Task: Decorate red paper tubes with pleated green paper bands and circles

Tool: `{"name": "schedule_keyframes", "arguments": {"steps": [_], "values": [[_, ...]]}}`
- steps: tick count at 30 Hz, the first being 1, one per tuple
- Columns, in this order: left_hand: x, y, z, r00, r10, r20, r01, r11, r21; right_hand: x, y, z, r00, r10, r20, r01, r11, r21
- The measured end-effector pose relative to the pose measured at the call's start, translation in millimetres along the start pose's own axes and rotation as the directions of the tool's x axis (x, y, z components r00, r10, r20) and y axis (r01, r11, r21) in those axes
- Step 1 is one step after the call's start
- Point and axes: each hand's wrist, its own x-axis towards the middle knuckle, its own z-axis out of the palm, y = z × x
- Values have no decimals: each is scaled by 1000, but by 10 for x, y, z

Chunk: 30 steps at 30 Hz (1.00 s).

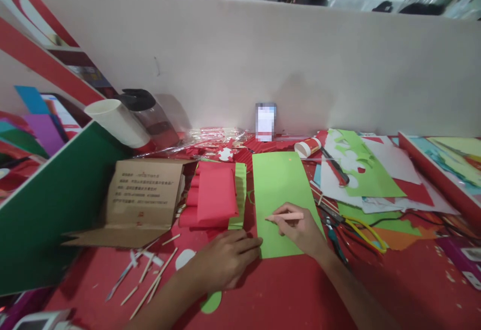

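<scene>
Pencil [289, 216] pinched in the right hand [300, 229], tip right at the green sheet [280, 184], which lay between a red paper bundle [216, 194] on the left and a paper pile [376, 179] farther right — and the left hand [231, 255] rested loosely spread, palm down, by its near left edge, gripping nothing that showed! The bundle already looked put together, but the sheet was uncut, without a clear line (a faint one could have hidden), so its marking seemed barely begun.
</scene>
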Motion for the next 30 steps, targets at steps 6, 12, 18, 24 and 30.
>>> {"name": "schedule_keyframes", "arguments": {"steps": [6, 12, 18, 24, 30], "values": [[-6, 2, -4, 1000, 8, -25, -8, 1000, -8, 7, 152, 54, 997, 21, -71, -21, 1000, 3], [-10, -9, 15, 1000, 1, -21, -1, 1000, -22, 19, 142, 41, 999, 11, -46, -12, 1000, -11], [-14, -10, 31, 999, 0, -34, -1, 1000, -17, 4, 146, 39, 999, 6, -43, -8, 999, -40], [-5, -11, 19, 1000, 2, -26, -2, 1000, -21, 12, 122, 44, 999, 4, -50, -4, 1000, -6], [-17, -17, 39, 1000, 0, -26, 0, 1000, -23, 5, 125, 34, 1000, 9, -26, -10, 999, -32]]}}
